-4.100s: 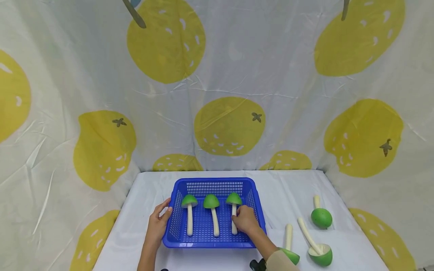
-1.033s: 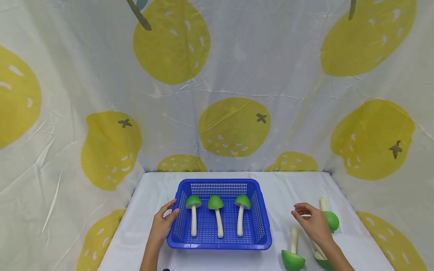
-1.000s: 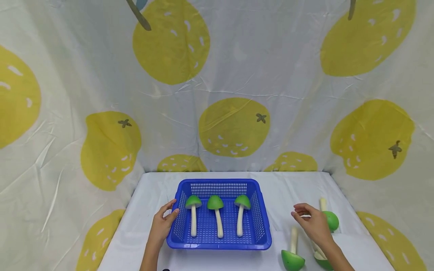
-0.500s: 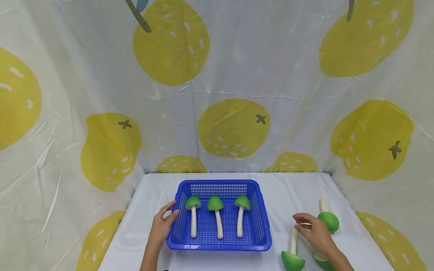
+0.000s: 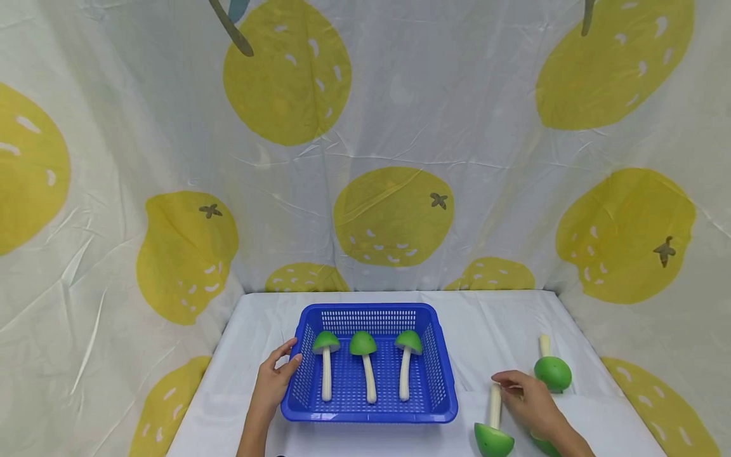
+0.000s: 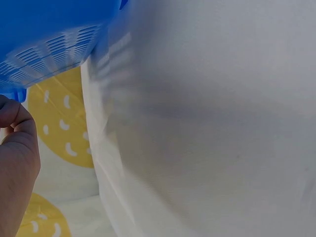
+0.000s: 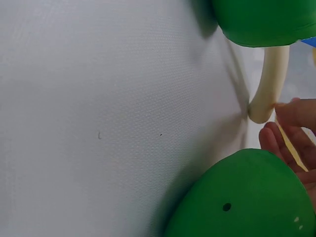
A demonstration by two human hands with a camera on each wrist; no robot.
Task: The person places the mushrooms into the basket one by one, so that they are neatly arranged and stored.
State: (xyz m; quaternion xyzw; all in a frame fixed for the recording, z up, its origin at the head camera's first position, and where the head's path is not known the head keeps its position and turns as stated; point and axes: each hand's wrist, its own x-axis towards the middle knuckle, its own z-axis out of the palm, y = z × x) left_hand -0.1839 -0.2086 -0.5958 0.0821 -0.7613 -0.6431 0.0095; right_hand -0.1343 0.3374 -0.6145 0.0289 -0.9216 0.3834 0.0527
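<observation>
My left hand [image 5: 271, 384] grips the left rim of a blue plastic basket [image 5: 371, 416], thumb at the rim and fingers against its outer side. Inside lie three green-capped model mushrooms [image 5: 362, 343], side by side with white stems toward me. On the right, my right hand [image 5: 528, 400] is at the free stem end of another green-capped mushroom [image 5: 493, 439]. In the right wrist view, my thumb meets the end of that stem [image 7: 271, 84], while the other fingers are spread just beside it. Under my right hand a second mushroom [image 5: 544, 444] is mostly hidden.
Farther back on the right lies one more green-capped mushroom [image 5: 553, 373], its stem pointing away. White cloth covers the table [image 5: 480, 330]. A lemon-print curtain [image 5: 394, 139] encloses the back and both sides.
My right hand has left the right-hand mushroom in the basket, moved over to the mushrooms on the right, and lowered to one stem. My left hand keeps its place on the rim.
</observation>
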